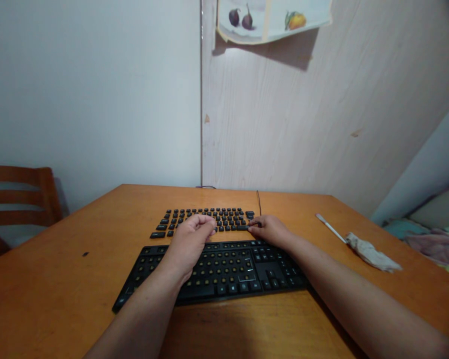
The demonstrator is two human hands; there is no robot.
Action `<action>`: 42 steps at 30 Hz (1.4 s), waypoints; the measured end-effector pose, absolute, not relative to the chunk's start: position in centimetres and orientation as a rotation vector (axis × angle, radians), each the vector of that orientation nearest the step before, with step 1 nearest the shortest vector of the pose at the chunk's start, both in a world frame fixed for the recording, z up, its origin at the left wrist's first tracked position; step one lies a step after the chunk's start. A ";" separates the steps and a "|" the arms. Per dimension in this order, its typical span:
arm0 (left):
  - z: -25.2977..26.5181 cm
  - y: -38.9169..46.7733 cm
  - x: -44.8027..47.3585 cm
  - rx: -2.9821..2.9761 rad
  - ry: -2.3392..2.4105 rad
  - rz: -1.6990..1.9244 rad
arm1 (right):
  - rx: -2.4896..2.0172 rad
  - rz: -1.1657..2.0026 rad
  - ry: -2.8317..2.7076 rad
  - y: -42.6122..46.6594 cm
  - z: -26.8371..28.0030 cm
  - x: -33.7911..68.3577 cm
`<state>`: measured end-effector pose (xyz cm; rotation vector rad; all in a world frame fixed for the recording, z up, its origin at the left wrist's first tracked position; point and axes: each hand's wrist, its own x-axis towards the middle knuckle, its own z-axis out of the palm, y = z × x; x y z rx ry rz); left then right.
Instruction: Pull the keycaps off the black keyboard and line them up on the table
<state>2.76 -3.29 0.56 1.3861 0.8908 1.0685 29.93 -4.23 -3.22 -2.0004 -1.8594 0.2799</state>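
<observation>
A black keyboard [209, 298] lies on the table with most of its main key area stripped to bare switch posts; caps remain on its right side and bottom row. Behind it, loose black keycaps [224, 218] are laid out in rows. My left hand [189, 242] is over the keyboard's back edge, thumb and fingers pinched together in front of the rows; whatever is between them is hidden. At the right end of the rows, my right hand [271, 230] has its thumb and fingertips closed at the end of a long keycap [242, 228].
On the right lie a white-handled brush [331, 228] and a crumpled pale cloth [372, 253]. A small dark piece [85, 254] sits at left on the wooden table [60, 294]. A thin cable [259, 202] runs behind the keycaps. A wooden chair [20, 197] stands left.
</observation>
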 end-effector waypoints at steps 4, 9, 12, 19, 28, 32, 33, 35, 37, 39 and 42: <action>0.5 -3.2 2.8 1.378 0.879 1.081 | -1.996 0.277 -1.860 -4.2 -3.2 29.9; 0.6 -3.3 2.8 1.374 0.885 1.084 | -2.001 0.275 -1.856 -4.3 -3.1 29.8; 0.8 -3.3 2.9 1.368 0.884 1.082 | -2.000 0.278 -1.856 -4.3 -3.1 29.8; 0.7 -3.3 2.9 1.385 0.897 1.075 | -1.988 0.273 -1.864 -4.3 -3.1 29.8; 0.7 -3.3 2.9 1.382 0.892 1.082 | -1.989 0.262 -1.863 -4.1 -3.2 29.9; 0.7 -3.3 2.9 1.381 0.892 1.080 | -1.975 0.260 -1.857 -4.2 -3.2 29.9; 0.7 -3.3 2.9 1.379 0.893 1.079 | -1.969 0.260 -1.851 -4.3 -3.2 29.8; 0.7 -3.3 2.9 1.374 0.899 1.077 | -1.954 0.265 -1.831 -4.3 -3.2 29.8; 0.8 -3.4 2.9 1.374 0.905 1.076 | -1.936 0.263 -1.795 -4.4 -3.1 29.9; 0.8 -3.4 2.9 1.384 0.914 1.084 | -1.925 0.243 -1.750 -4.5 -2.8 30.0; 1.0 -3.3 2.9 1.379 0.949 1.130 | -1.850 0.223 -1.612 -4.9 -1.9 30.3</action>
